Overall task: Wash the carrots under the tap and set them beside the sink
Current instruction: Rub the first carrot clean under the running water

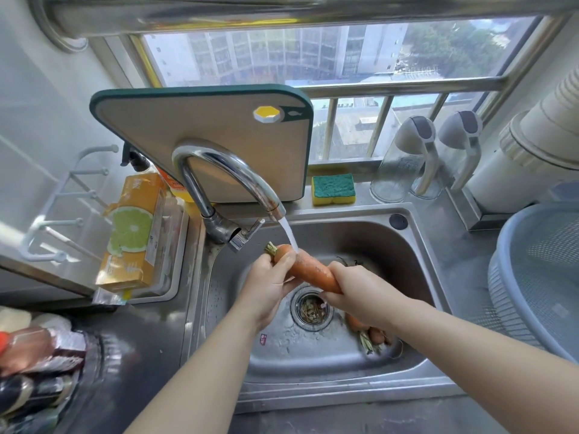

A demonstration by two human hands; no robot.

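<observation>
You held one carrot (308, 270) over the sink (416, 245), under the tap's (225, 170) running water. Your left hand (269, 286) gripped its leafy end and your right hand (357, 292) its tip. More carrots (372, 335) lay in the basin under your right wrist.

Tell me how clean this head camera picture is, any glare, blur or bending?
Head view: daylight from the window lights the scene; the wide lens bows the top rail and sink rim; glare streaks the tap; the carrot, left hand and right hand are sharp; packets at lower left blur.
</observation>
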